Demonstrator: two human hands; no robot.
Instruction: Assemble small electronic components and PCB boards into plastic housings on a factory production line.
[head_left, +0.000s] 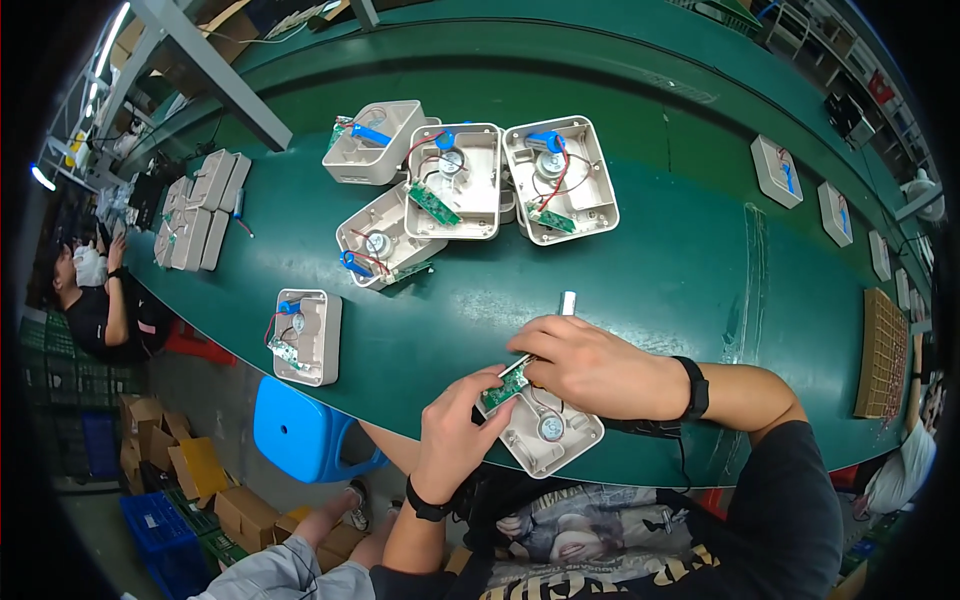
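Observation:
Close in front of me lies a light-grey plastic housing [545,462] with a round silver part [550,428] inside it. At its left end my left hand [455,425] pinches a green circuit board [503,391] between thumb and fingers. My right hand [590,372] reaches across from the right, its fingers curled at the board's upper edge. Whatever those fingers hold is hidden beneath them. Just beyond the knuckles a small silver cylinder [568,302] lies on the green table.
Several similar housings [455,215] with boards, wires and blue cylinders cluster farther off. Another housing [308,340] sits at the table's left edge. More [776,172] line the right. A blue stool [290,430] and cardboard boxes [245,515] stand lower left. One co-worker [110,310] sits far left.

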